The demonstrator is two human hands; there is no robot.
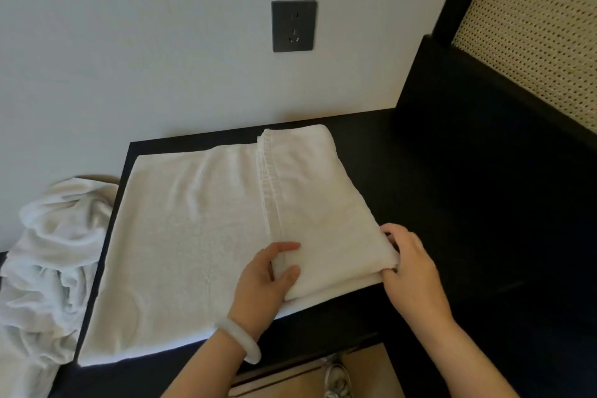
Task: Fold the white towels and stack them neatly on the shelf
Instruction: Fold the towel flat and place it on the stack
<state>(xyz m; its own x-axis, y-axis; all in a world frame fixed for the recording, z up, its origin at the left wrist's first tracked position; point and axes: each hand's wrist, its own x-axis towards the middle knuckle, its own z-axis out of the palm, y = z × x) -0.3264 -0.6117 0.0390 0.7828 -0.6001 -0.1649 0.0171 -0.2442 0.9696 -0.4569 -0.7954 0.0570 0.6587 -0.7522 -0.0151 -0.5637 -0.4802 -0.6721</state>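
Towel (193, 236), white, lies flat across the dark desk (420, 203), its right part folded over leftward, hemmed edge running near to far down the middle. Left hand (268, 275) pinches the flap's near corner; right hand (410, 271) grips the near right fold, fingers curled round it. Best to line up near edges flush and smooth the crease before the next fold. Crumpled towels (55, 252) are heaped at the desk's left end; wall socket (293, 26) is beyond.
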